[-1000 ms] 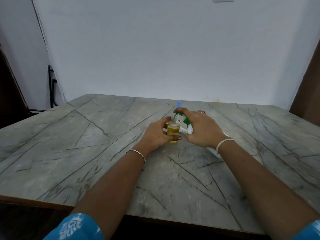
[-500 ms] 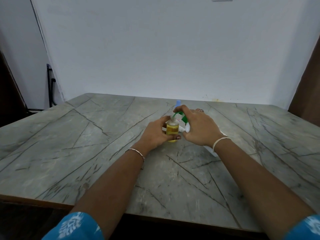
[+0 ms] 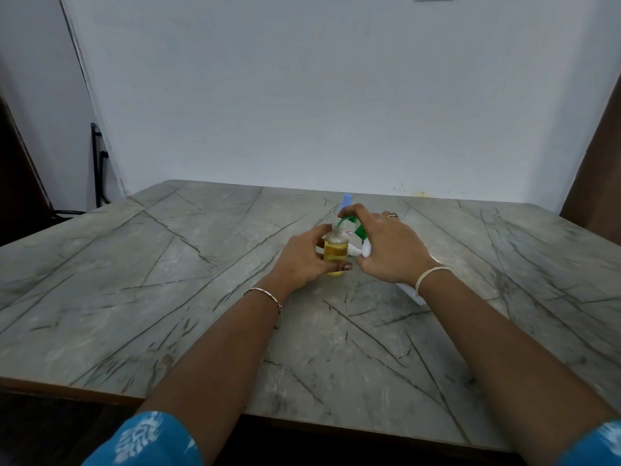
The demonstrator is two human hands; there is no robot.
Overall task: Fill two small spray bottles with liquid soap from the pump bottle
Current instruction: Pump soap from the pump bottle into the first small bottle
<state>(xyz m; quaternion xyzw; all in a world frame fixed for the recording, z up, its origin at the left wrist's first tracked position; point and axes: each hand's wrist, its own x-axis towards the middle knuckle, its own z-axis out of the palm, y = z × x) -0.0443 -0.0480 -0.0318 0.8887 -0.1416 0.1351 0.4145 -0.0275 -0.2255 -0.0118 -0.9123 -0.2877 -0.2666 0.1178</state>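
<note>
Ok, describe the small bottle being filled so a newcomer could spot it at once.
Look to the middle of the grey marble table, where the person's two hands meet. The left hand grips a small bottle standing upright, under the green pump spout that the right hand holds. It alone is clear and uncapped, with yellow liquid inside; the item behind it has a blue cap.

- The grey veined stone tabletop [image 3: 134, 280] is lying open left, right and near.
- A small blue-capped bottle [image 3: 347, 199] is standing far centre, blocking that side.
</note>
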